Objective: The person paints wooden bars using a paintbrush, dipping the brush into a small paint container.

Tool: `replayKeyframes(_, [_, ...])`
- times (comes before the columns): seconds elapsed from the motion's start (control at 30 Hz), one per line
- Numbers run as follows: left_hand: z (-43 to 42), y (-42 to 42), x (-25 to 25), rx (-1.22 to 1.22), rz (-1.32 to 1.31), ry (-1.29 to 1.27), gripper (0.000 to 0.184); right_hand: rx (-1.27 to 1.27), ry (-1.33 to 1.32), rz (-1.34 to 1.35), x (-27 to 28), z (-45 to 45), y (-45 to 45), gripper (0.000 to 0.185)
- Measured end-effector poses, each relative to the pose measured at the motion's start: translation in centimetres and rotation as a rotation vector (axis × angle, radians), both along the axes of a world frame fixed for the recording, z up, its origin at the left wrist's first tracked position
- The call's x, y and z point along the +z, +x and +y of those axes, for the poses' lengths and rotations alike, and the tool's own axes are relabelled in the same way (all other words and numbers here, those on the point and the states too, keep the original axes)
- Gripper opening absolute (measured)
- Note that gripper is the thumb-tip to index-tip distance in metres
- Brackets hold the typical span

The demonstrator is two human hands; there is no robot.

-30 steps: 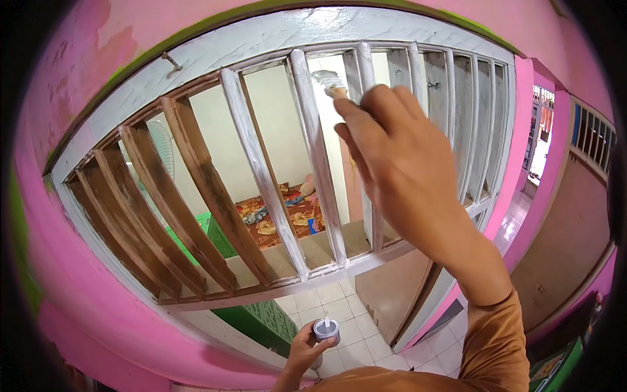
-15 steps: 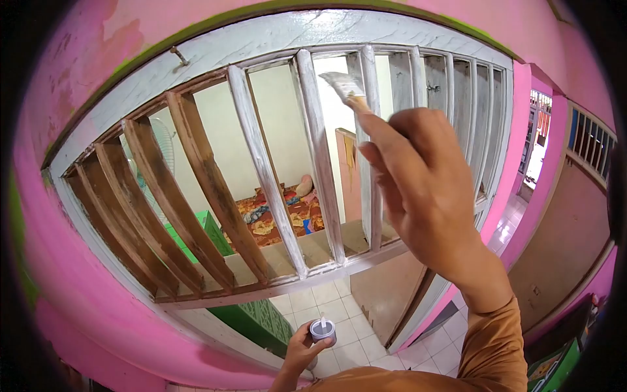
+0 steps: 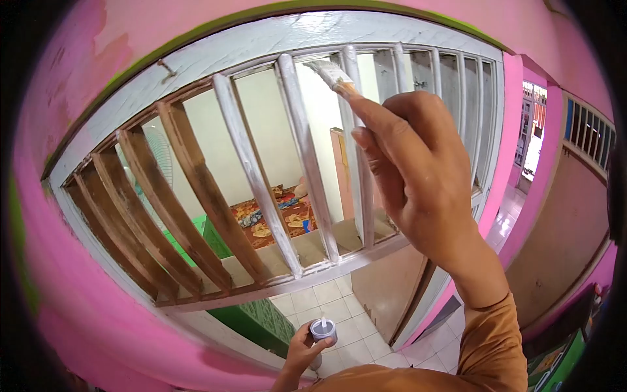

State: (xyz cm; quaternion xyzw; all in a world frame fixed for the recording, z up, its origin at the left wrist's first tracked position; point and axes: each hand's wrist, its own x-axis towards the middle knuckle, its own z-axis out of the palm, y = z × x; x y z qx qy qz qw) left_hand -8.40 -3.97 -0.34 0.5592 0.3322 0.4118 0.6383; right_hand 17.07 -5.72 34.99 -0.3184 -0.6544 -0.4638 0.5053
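Pink walls [image 3: 65,215] surround a slatted wooden frame [image 3: 326,27], and white floor tiles [image 3: 353,326] show below it. Of the slats, those at the left are brown, the others white or greyish. The right hand [image 3: 424,176] pinches a paintbrush [image 3: 336,80], whose bristles are near the frame's upper edge; whether they touch it, I cannot tell. Below the frame, the left hand [image 3: 304,347] is curled around a small open can [image 3: 324,332].

The right hand [image 3: 424,176] holds a brush [image 3: 332,75] near the slatted frame's [image 3: 326,29] top edge, between two white slats. The left hand [image 3: 302,353] holds a small cup [image 3: 323,330] below the frame's bottom edge.
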Motion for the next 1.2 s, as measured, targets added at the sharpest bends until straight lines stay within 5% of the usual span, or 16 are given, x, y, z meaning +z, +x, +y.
replayKeyframes(0.33, [0.1,0.1,-0.1,0.005,0.003,0.029,0.056,0.004,-0.087,0.235,-1.5,-2.2,4.3,0.024])
replayKeyframes(0.6, [-0.1,0.9,0.6,0.012,0.035,0.027,0.053,-0.179,-0.047,0.019,1.7,4.1,5.2,0.013])
replayKeyframes(0.87, [-0.3,0.5,0.0,0.037,-0.030,0.031,0.049,-0.010,0.158,0.052,-0.4,1.7,5.6,0.031])
replayKeyframes(1.2, [-0.3,1.4,0.6,0.017,-0.027,-0.005,0.050,0.015,0.154,0.010,1.4,2.6,5.8,0.019])
